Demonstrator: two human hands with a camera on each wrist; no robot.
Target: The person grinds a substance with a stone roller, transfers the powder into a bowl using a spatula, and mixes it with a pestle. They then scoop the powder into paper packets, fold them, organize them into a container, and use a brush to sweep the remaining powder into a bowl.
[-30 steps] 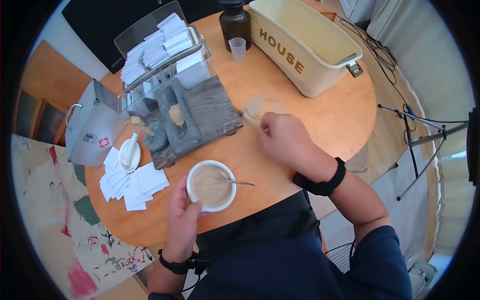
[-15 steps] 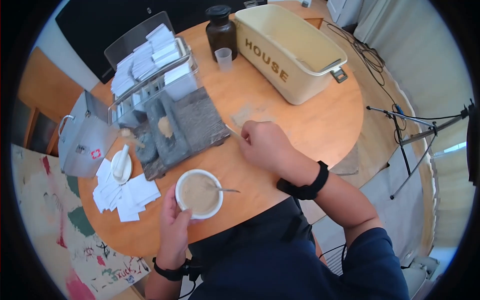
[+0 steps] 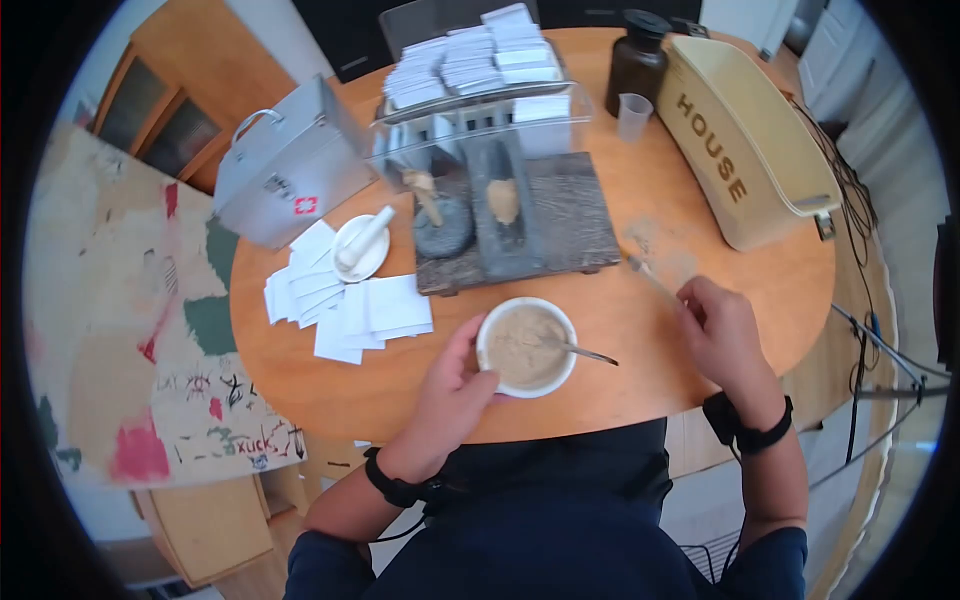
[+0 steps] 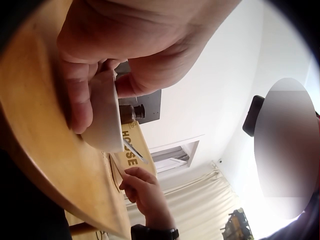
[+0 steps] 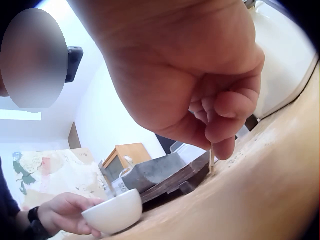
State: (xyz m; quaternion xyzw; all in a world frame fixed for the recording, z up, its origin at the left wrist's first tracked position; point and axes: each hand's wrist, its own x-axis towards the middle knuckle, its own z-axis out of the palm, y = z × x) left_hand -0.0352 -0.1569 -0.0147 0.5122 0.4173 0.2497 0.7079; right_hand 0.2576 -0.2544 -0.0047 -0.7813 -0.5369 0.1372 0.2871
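Observation:
My left hand [image 3: 455, 385] holds a white bowl [image 3: 487, 362] near the table's front edge, thumb at the rim and fingers around its side. Pale brown powder [image 3: 520, 355] fills much of the bowl, and a metal spoon [image 3: 590, 354] leans out to the right. In the right wrist view the bowl [image 5: 117, 214] is tilted. My right hand [image 3: 728, 330] pinches a slim, light-handled brush [image 3: 657, 281], its tip low beside the right corner of the dark wooden board [image 3: 575, 215]. Thin powder [image 3: 660, 240] is smeared on the tabletop just beyond that tip.
On the board sit a stone trough [image 3: 510, 240] with powder and a round grindstone [image 3: 443, 228]. Around it are white packets [image 3: 398, 305], a mortar dish with pestle [image 3: 362, 245], a metal case [image 3: 295, 170], a packet rack [image 3: 470, 65], a dark bottle [image 3: 637, 70], a plastic cup [image 3: 633, 117] and a cream bin [image 3: 745, 165].
The head view has swung left, shifting the table's things rightward. Both hands keep their hold on the bowl and the brush; the brush tip stays by the board's right edge, near its front corner.

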